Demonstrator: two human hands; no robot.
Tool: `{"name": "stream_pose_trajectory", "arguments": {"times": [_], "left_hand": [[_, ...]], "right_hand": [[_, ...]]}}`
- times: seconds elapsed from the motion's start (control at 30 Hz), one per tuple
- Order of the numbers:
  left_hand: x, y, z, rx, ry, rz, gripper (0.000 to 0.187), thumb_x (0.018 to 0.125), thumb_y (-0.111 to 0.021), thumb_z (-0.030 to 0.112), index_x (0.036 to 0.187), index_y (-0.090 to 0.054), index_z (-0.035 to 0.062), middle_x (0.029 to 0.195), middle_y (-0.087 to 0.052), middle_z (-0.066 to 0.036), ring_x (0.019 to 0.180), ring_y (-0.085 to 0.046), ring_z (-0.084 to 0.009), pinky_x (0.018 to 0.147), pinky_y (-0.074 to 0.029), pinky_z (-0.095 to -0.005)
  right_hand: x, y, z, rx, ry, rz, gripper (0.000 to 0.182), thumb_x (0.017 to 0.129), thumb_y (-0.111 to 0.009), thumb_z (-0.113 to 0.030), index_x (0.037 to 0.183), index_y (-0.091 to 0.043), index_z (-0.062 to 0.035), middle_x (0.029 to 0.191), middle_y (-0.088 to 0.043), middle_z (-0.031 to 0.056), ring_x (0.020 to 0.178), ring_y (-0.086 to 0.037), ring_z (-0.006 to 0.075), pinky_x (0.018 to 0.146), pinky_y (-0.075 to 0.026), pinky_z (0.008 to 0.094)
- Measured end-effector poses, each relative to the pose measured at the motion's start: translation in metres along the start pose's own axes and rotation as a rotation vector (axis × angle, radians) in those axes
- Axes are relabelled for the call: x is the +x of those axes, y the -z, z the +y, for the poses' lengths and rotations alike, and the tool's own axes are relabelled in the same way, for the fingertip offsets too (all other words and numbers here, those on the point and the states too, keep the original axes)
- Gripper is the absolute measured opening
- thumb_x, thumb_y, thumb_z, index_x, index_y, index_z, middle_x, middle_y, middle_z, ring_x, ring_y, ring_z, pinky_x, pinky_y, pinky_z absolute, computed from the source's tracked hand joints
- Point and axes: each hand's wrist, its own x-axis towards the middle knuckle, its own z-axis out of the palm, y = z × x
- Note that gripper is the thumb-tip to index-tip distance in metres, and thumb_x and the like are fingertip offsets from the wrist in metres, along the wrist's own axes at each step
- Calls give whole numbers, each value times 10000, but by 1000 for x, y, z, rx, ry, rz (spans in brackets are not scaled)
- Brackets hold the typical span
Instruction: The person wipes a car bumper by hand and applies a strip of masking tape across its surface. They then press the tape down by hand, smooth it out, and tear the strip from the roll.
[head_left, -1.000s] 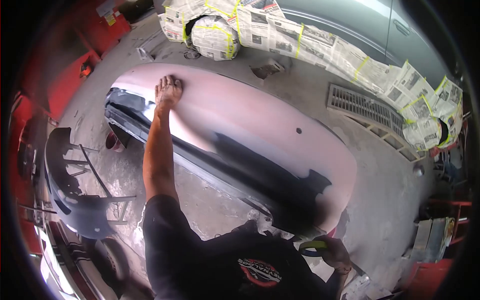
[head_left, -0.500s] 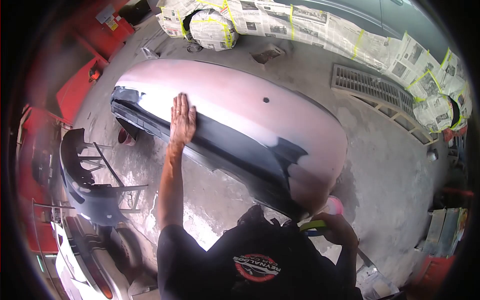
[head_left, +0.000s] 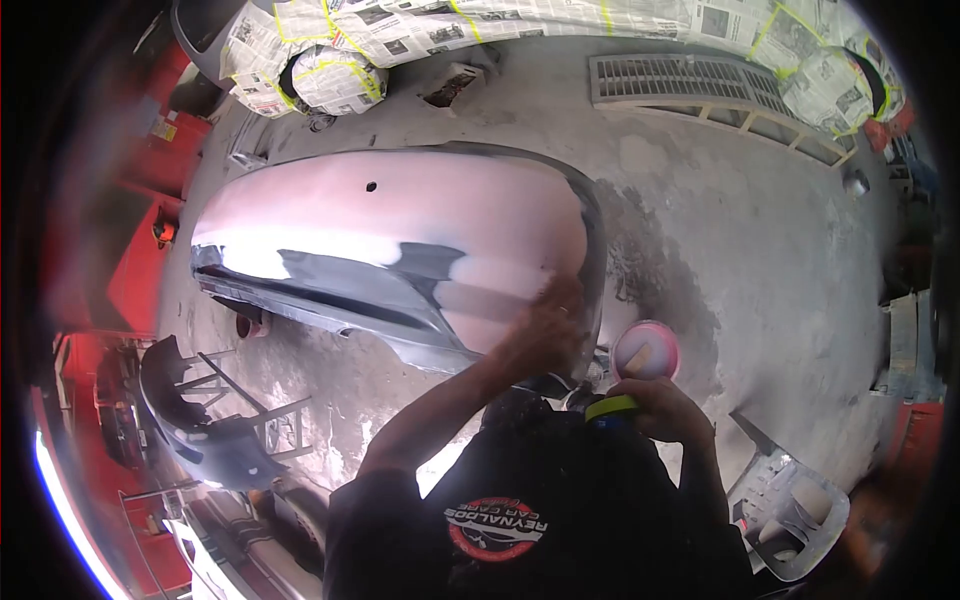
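A car bumper (head_left: pixel 300 200), patchy with pale pink and dark grey, stretches across in front of me. My left hand (head_left: pixel 550 320) lies over its right end, fingers extended and partly lost in shadow. Close to my chest, my right hand (head_left: pixel 655 405) grips a round yellow-green and blue piece (head_left: pixel 611 408), whose exact kind I cannot tell. Just beyond that hand stands a pink bucket (head_left: pixel 672 350) of pale liquid, a flat wooden stick (head_left: pixel 641 358) in it.
A newspaper-masked car (head_left: pixel 540 22) lines the far side. Slatted panels (head_left: pixel 700 85) lie on the floor near it. On the left, another bumper (head_left: pixel 190 430) leans by a metal stand (head_left: pixel 290 425). An overturned-looking grey plastic chair (head_left: pixel 800 510) is at lower right.
My left hand has slid from the bumper's middle to its right end. The view has shifted right, bringing the bucket into fuller sight. My right hand keeps the round piece.
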Motion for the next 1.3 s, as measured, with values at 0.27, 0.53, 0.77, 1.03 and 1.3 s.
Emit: {"name": "stream_pose_trajectory", "arguments": {"times": [0.27,0.53,0.77,1.03,1.3], "left_hand": [[28,-51,27,-145,-88,-37,586,901,-600,417,1189,-615,-93,1328,-545,-243,1368,-397,-401,1178,-239,-524],[-96,53,-90,146,531,401,508,950,-639,327,1367,-562,46,1420,-519,-236,1305,-525,-369,1093,-406,-519],[-79,47,35,-1077,447,267,401,958,-639,140,1332,-567,17,1240,-648,-176,1157,-625,-287,997,-477,-380],[-72,29,65,-1556,390,408,427,967,-656,257,1332,-555,60,1257,-630,-145,1187,-588,-259,1013,-446,-367],[-83,46,64,-1529,188,30,250,931,-693,144,1160,-651,53,1227,-640,-159,1228,-571,-272,1038,-417,-395]], "right_hand": [[-21,5,29,39,-19,79,297,767,-713,-12,1058,-675,-55,944,-713,135,904,-707,318,812,-529,359],[-17,21,38,204,-13,305,267,815,-744,-41,1073,-676,-43,925,-670,72,849,-657,167,798,-511,305],[20,18,20,406,204,426,209,863,-720,-3,1063,-666,-23,815,-602,-28,673,-554,41,588,-440,207],[40,1,8,440,198,283,234,868,-670,43,1086,-661,-42,943,-637,-7,872,-587,69,764,-456,234],[39,-2,13,-118,354,400,451,826,-701,-8,1267,-613,-47,1204,-614,126,1102,-597,273,913,-476,361]]}}
